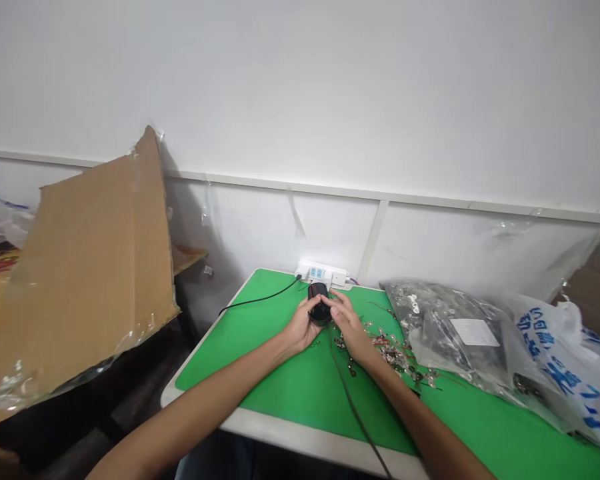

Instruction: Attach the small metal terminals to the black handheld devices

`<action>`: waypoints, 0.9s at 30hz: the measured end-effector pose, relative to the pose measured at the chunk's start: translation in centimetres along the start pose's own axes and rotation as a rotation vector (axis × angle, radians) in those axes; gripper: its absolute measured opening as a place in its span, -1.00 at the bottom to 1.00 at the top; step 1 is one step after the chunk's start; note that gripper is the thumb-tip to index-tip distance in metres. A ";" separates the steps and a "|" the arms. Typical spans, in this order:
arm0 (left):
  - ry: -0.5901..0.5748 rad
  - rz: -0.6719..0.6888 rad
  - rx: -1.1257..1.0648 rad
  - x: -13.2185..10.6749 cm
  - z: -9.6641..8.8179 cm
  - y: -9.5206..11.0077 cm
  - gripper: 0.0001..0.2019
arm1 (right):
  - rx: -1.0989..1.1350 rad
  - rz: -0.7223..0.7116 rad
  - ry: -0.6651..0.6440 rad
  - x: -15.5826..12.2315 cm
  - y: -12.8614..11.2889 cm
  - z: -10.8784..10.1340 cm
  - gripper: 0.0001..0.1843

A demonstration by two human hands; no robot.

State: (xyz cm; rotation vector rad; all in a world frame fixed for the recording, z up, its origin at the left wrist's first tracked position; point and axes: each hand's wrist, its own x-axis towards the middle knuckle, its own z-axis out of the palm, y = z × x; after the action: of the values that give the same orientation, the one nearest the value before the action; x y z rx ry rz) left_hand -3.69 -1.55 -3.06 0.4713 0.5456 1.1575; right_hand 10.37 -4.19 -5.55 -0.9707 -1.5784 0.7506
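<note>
I am grasping a black rounded device (319, 309) between both hands, my left hand (300, 329) cupping its left side and my right hand (348, 323) bracing the other, probably so that it is sitting firm under my thumbs. It is sitting above the green tabletop (270, 317), just in front of the white power strip (326, 274); I cannot tell whether it is touching the surface. Small metal parts (397, 359) are lying loose beside my right forearm, seemingly within easy reach, while a clear plastic bag (433, 320) is resting beyond them, perhaps leaving me working room.
</note>
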 end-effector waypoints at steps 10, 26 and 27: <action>0.001 -0.026 0.013 0.2 -0.2 0.3 -0.91 | -0.003 -0.013 0.004 0.1 0.2 0.3 -0.37; 0.048 -0.026 0.103 0.8 0.9 1.1 -0.75 | -0.111 0.010 -0.034 1.8 -2.3 -3.3 -0.34; 0.034 -0.038 0.115 0.9 0.9 1.3 -0.73 | -0.176 0.038 0.018 1.9 -2.3 -4.1 -0.34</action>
State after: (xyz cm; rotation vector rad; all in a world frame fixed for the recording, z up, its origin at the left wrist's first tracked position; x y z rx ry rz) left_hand -3.75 -0.38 -1.70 0.5385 0.6510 1.1032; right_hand 13.71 -3.63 -1.81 -1.1351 -1.6345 0.6341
